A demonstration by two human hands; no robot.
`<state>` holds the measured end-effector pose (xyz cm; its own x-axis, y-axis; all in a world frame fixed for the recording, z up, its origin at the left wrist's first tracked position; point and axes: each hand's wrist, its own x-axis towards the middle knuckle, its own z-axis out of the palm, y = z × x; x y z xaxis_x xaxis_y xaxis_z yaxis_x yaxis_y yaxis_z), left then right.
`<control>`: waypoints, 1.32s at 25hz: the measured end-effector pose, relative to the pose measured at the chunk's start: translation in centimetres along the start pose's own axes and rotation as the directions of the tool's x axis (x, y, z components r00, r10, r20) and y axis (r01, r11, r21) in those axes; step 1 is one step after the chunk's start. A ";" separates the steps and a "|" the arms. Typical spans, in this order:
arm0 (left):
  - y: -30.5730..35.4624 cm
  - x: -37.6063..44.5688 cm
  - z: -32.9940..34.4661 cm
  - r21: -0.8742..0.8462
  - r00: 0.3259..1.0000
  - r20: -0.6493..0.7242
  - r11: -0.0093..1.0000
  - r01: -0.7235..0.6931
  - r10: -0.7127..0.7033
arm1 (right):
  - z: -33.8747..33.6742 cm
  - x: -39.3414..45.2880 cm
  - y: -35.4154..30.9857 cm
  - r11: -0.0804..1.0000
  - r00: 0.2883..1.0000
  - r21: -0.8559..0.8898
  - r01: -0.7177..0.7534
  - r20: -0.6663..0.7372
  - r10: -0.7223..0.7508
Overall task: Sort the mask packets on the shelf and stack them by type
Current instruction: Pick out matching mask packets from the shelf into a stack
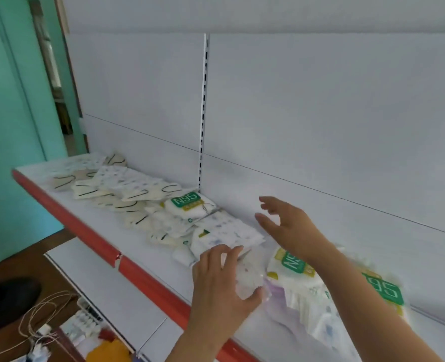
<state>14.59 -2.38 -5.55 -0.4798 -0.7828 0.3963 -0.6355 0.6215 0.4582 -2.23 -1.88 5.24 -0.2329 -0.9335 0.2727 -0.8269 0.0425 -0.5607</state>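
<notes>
Mask packets lie spread along the white shelf [143, 246]. Beige packets with black curved lines [91, 192] and white dotted packets [130, 178] fill the left part. A packet with a green N95 label [187, 205] sits by the back panel, and a white dotted packet [229, 229] lies in front of it. On the right is a loose pile of N95 packets [294, 266]. My left hand [220, 279] grips a clear, pale packet [247, 282] between fingers and thumb near the pile. My right hand [285, 223] hovers with spread fingers just right of the dotted packet, holding nothing.
The shelf has a red front edge [85, 226] and a white back panel with a slotted upright [203, 113]. A lower white shelf [106, 280] sticks out below. On the floor at bottom left lie cords [41, 317], small boxes and a yellow item [109, 351].
</notes>
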 end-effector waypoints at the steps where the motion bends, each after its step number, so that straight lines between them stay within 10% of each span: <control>1: -1.4 0.2 0.3 0.061 0.995 0.101 0.998 0.000 -0.006 | 1.7 0.6 0.6 0.996 0.992 -0.084 -0.021 0.123 0.031; 4: -3.4 0.5 1.4 0.116 0.954 0.301 0.992 -0.050 0.013 | 5.3 0.3 2.9 0.971 0.928 -0.214 -0.110 0.327 0.177; 10: -3.0 1.2 1.6 0.152 0.926 0.374 0.982 -0.114 0.050 | 3.5 -3.6 8.6 0.827 0.894 -0.521 -0.212 0.238 0.380; 15: -2.0 1.6 -1.9 -0.310 0.999 -0.031 0.951 0.021 -0.032 | 0.5 -7.1 5.2 0.855 0.788 0.230 -0.465 -0.331 0.518; 17: -0.9 1.7 -3.0 -0.481 0.995 -0.088 0.877 -0.004 -0.044 | 0.5 -7.9 1.9 0.643 0.778 0.589 -0.489 -0.039 0.627; 20: 0.5 1.0 -2.6 -0.360 0.918 0.106 0.876 -0.322 0.381 | 1.3 -8.5 0.0 0.314 0.799 0.815 -0.487 0.270 0.537; 23: 0.9 0.3 -1.7 -0.531 0.850 0.369 0.836 -0.139 0.375 | 1.4 -10.1 1.6 0.414 0.738 0.787 -0.458 0.076 0.670; 25: 2.0 0.5 -2.0 -0.760 0.893 0.426 0.594 0.263 0.149 | 1.0 -11.4 2.0 0.540 0.788 0.707 -0.456 0.039 0.615; 28: 3.9 1.1 -0.9 -0.746 0.756 0.652 0.225 0.627 0.055 | 1.4 -13.3 1.4 0.716 0.893 0.573 -0.400 0.068 0.444; 33: 3.6 2.0 0.0 -0.755 0.746 0.598 0.107 0.647 -0.294 | 0.4 -16.3 6.2 0.823 0.791 0.115 -0.556 -0.231 0.566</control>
<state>11.36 -1.72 -3.06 -0.5323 -0.7858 -0.3149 0.0778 -0.4158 0.9061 -3.36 13.45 -2.99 -0.7708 -0.6322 0.0787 -0.4925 0.5129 -0.7031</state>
